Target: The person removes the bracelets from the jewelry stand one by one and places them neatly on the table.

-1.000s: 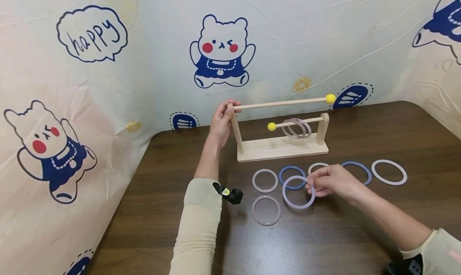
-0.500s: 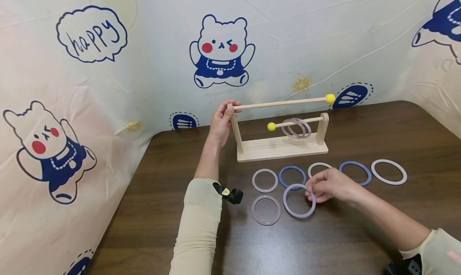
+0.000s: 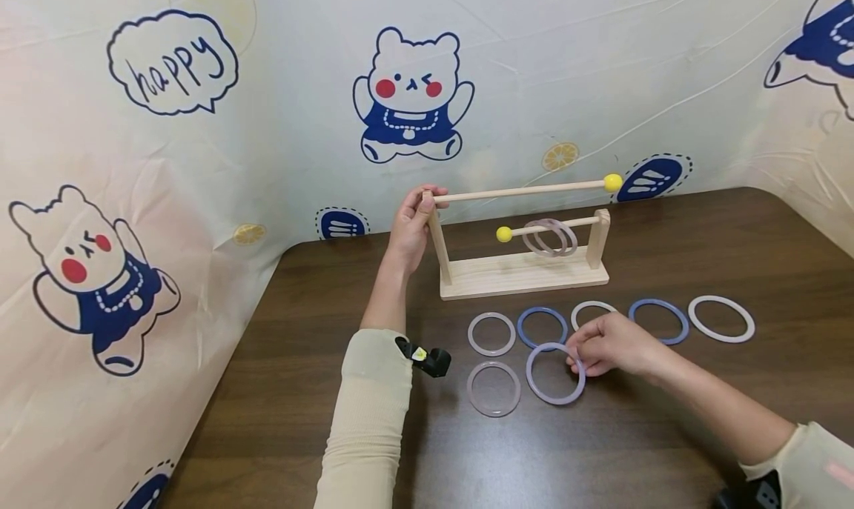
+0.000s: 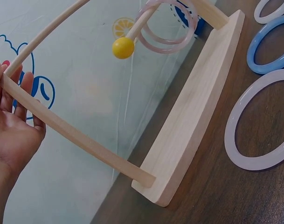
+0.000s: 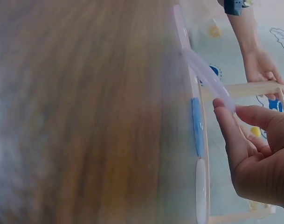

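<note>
My right hand (image 3: 610,342) pinches the right edge of a lavender plastic ring (image 3: 563,401) between thumb and fingertips. That ring is tilted, its near edge low over the table, and it overlaps a blue ring (image 3: 520,331) in the head view. In the right wrist view the lavender ring (image 5: 209,77) slants up from the tabletop into the fingers. With thumb in front and fingers behind, my left hand (image 3: 409,231) holds the top of the left post of a wooden ring stand (image 3: 523,273). Two pale pink rings (image 3: 574,240) hang on its lower peg; its upper peg (image 3: 523,191) carries none.
A clear ring (image 3: 471,335) and a pinkish ring (image 3: 469,390) lie left of the held one. Farther right are another blue ring (image 3: 685,324) and a white ring (image 3: 752,322). A second white ring (image 3: 592,304) is partly hidden behind my right hand. A printed cloth hangs behind the table.
My right hand has brought the lavender ring down and slightly toward me, mostly in the first half second. The left hand and the stand have stayed put.
</note>
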A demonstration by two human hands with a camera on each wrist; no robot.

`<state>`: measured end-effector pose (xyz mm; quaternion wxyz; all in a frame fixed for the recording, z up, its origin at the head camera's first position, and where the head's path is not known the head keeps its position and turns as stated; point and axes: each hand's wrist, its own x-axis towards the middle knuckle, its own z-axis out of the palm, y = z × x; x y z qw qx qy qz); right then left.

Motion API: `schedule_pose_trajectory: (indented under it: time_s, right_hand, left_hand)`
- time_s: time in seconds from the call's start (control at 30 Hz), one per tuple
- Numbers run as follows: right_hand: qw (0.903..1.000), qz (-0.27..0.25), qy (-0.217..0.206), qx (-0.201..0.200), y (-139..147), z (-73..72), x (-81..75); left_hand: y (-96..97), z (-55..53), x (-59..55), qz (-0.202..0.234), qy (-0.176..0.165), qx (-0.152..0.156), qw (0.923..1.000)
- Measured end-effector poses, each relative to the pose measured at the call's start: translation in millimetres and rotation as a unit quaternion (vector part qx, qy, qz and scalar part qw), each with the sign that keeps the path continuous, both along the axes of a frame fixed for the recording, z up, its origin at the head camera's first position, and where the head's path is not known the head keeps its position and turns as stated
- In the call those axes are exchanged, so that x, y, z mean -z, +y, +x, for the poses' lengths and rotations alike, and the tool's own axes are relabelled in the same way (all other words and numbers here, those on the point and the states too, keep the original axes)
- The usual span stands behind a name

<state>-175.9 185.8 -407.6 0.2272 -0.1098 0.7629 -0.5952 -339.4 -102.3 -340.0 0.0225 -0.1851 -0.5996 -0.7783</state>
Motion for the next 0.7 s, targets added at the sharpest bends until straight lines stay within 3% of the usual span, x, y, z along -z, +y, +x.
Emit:
schedule_pose_trajectory:
  time_s: [0.33,0.7]
  right_hand:
    - [0.9899,0.112,0.085,0.021,-6.0,1.6,-4.9]
    - [0.9632,0.203,0.176,0.006,-9.6,1.5,-4.5]
  left_hand:
    - [0.2,-0.4,-0.4,-0.002,0.001,0.001,1.0000]
    - [0.3,0.5,-0.3,0.000,0.004,0.001,1.0000]
